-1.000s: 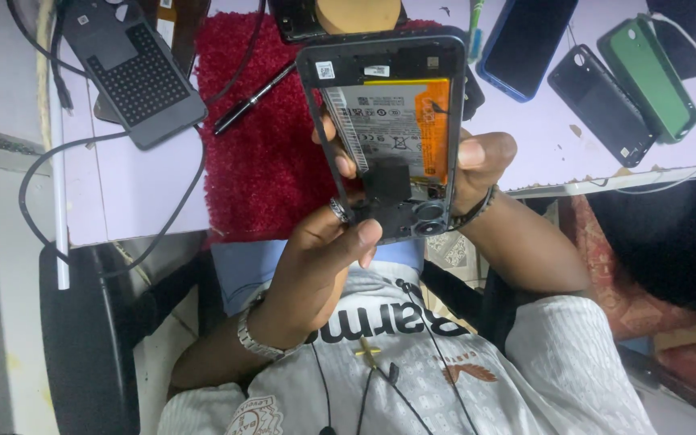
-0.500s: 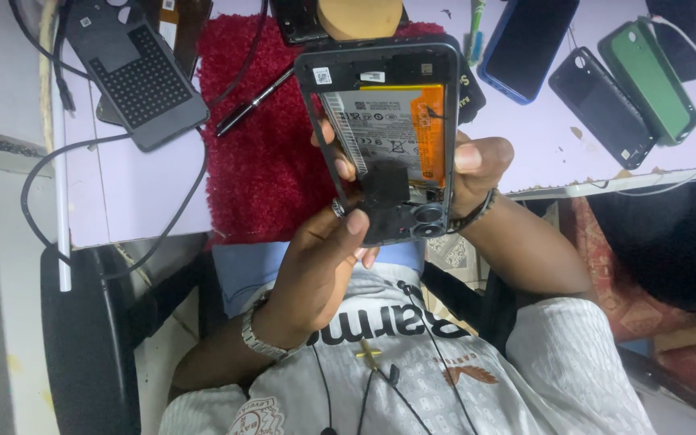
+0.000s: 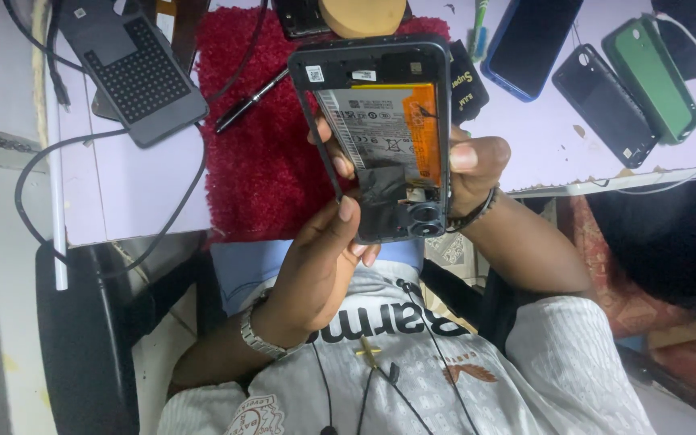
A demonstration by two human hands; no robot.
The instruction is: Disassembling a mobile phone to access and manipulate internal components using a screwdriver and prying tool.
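I hold an opened phone (image 3: pixel 380 137) upright over my lap; its back cover is off, showing a silver battery with an orange label and black tape near the camera ring. My right hand (image 3: pixel 473 165), with a bracelet at the wrist, clasps the phone's right edge, and its fingertips show at the left edge. My left hand (image 3: pixel 316 262), with a metal watch at the wrist, grips the lower left corner, thumb pressed by the black tape.
Behind the phone a red fuzzy mat (image 3: pixel 255 153) with a black pen (image 3: pixel 251 101) lies on the pale table (image 3: pixel 130 193). A dark perforated pad (image 3: pixel 134 72) and cables are at left. A blue phone (image 3: pixel 533 40), black case (image 3: pixel 602 105) and green phone (image 3: pixel 658 76) are at right.
The phone has shifted slightly. My left thumb has slid a little higher along the lower left edge, toward the black tape. My right hand keeps its grip.
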